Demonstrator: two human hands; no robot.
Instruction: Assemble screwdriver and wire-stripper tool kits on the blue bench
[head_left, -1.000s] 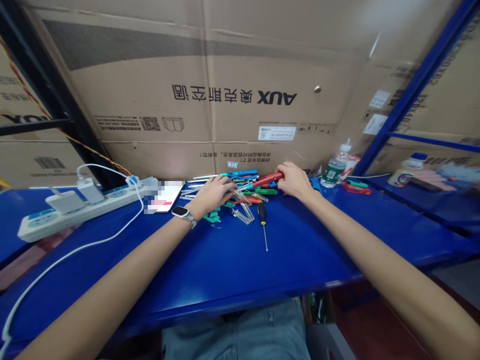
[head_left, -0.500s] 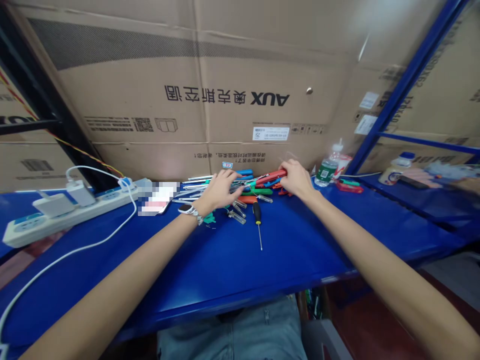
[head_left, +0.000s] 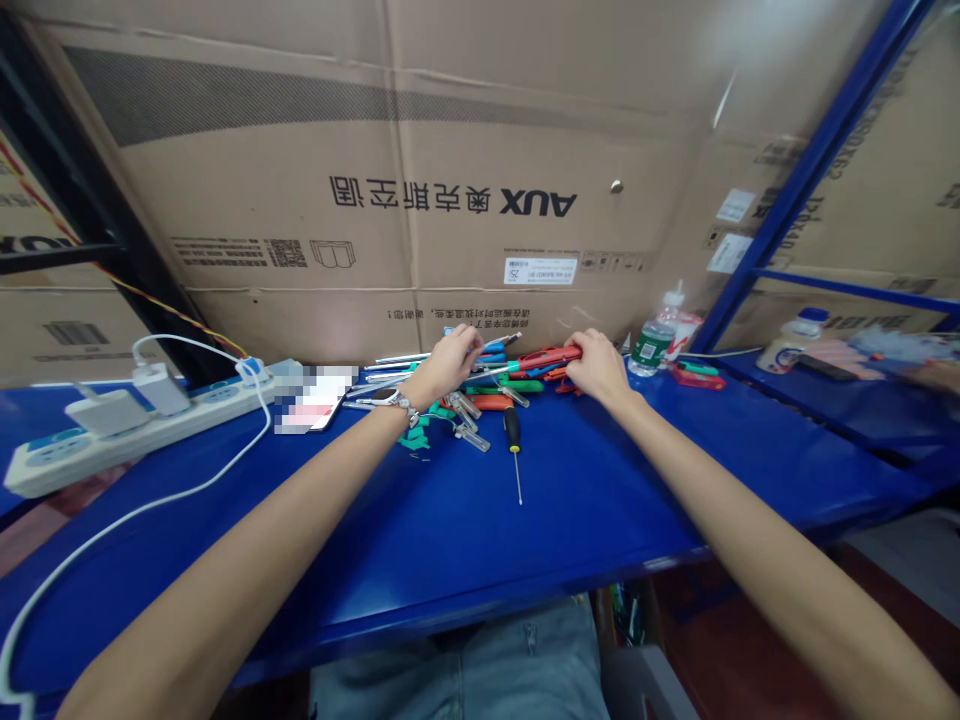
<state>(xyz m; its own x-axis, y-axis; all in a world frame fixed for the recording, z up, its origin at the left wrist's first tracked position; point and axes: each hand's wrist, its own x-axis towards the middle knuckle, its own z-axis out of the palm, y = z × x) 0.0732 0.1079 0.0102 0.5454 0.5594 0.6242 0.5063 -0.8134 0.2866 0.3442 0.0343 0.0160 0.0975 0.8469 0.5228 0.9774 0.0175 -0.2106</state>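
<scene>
A heap of hand tools, mostly screwdrivers, lies along the back of the blue table (head_left: 600, 480). My right hand (head_left: 598, 368) is closed round the end of a red-handled screwdriver (head_left: 551, 357), whose shaft points left. Over the left part of the heap, my left hand (head_left: 453, 360) has its fingers curled together; a thin rod shows beside them, but what they hold is hidden. Green handles (head_left: 525, 386) and clear-handled tools (head_left: 472, 437) lie below the hands. A black-and-yellow screwdriver (head_left: 512, 432) points toward me, apart from the heap.
To the left are a phone (head_left: 334, 392) and a white power strip (head_left: 165, 432) with chargers and a cable (head_left: 187, 490). A water bottle (head_left: 654, 340) and a red-and-green item (head_left: 699, 374) stand to the right. A large cardboard box (head_left: 450, 120) walls off the back.
My left hand has lifted slightly up and right, and its fingers have curled in. The red-handled screwdriver in my right hand has shifted a little right, showing more of its shaft.
</scene>
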